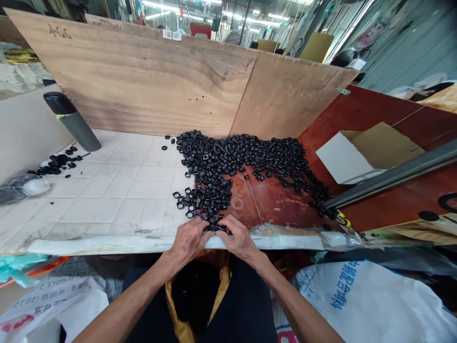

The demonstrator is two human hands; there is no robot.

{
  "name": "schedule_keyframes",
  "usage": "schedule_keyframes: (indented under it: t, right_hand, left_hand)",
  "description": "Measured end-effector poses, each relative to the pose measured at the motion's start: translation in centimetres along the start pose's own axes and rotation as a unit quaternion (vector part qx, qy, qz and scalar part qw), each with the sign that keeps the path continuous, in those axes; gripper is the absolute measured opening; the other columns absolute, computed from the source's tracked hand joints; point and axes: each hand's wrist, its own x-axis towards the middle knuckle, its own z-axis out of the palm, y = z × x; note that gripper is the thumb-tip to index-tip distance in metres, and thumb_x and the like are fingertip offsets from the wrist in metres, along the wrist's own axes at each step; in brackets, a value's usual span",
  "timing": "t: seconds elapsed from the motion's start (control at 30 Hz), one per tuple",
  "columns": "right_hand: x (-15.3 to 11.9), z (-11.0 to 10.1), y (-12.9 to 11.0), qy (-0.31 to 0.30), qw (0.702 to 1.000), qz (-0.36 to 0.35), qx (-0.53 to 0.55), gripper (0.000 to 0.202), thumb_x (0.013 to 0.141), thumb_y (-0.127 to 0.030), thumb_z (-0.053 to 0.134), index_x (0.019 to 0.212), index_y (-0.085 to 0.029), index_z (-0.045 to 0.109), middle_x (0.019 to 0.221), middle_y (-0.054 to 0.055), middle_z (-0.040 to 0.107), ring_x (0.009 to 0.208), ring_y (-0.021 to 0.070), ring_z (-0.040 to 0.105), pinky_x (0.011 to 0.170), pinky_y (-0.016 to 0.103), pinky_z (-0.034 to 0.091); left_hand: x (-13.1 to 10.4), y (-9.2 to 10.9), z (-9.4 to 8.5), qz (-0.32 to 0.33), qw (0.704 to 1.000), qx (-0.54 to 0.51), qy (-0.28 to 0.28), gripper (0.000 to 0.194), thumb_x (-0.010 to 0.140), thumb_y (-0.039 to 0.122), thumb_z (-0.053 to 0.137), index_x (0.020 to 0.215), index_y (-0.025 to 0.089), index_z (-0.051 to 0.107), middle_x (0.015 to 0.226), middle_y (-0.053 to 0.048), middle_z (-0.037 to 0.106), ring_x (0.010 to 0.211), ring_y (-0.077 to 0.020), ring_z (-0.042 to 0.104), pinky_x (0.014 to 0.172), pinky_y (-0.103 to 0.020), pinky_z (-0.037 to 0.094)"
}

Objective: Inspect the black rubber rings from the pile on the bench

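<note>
Many small black rings (246,150) lie heaped along the wooden back board, and the heap reaches down to the front edge of the table. At that edge, my left hand (191,237) and my right hand (237,236) meet fingertip to fingertip. Both have their fingers bent and closed on small black rings at the near end of the heap. How many rings each one holds is too small to tell. Right below the hands, between my legs, an open yellow bag (173,305) has dark contents.
A dark bottle (80,128) stands at the left beside loose black pieces (59,162). At the right are an open carton (350,157) and a slanted metal bar (389,174). The padded table edge (107,244) runs across the front. White sacks (378,300) lie below.
</note>
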Motion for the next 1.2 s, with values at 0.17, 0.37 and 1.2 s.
schedule_keyframes:
  t: [0.17, 0.37, 1.2]
  right_hand:
    - [2.3, 1.1, 0.8, 0.045, 0.997, 0.054, -0.027, 0.011, 0.088, -0.022, 0.063, 0.097, -0.02, 0.069, 0.086, 0.004, 0.063, 0.069, 0.0182, 0.058, 0.069, 0.031, 0.049]
    - [1.6, 0.8, 1.4, 0.044, 0.996, 0.074, 0.031, 0.019, 0.083, -0.021, 0.068, 0.102, -0.019, 0.069, 0.08, 0.001, 0.059, 0.064, 0.0156, 0.056, 0.061, 0.028, 0.048]
    - [2.4, 2.6, -0.6, 0.129, 0.903, 0.148, 0.383, 0.01, 0.082, -0.028, 0.078, 0.081, -0.021, 0.073, 0.102, 0.007, 0.076, 0.095, 0.0216, 0.072, 0.088, 0.036, 0.057]
  left_hand:
    - [1.9, -0.3, 1.1, -0.052, 0.998, 0.034, 0.018, 0.01, 0.093, 0.021, 0.06, 0.098, 0.022, 0.069, 0.093, -0.006, 0.068, 0.082, -0.0217, 0.066, 0.072, -0.031, 0.051]
    - [1.0, -0.8, 0.6, -0.04, 0.998, -0.01, 0.039, 0.004, 0.09, 0.021, 0.064, 0.086, 0.021, 0.064, 0.092, -0.004, 0.061, 0.081, -0.019, 0.062, 0.07, -0.029, 0.051]
    - [0.8, -1.5, 1.1, 0.022, 0.967, -0.218, 0.128, 0.036, 0.084, 0.007, 0.064, 0.117, 0.02, 0.07, 0.105, -0.008, 0.067, 0.092, -0.0182, 0.067, 0.074, -0.029, 0.059]
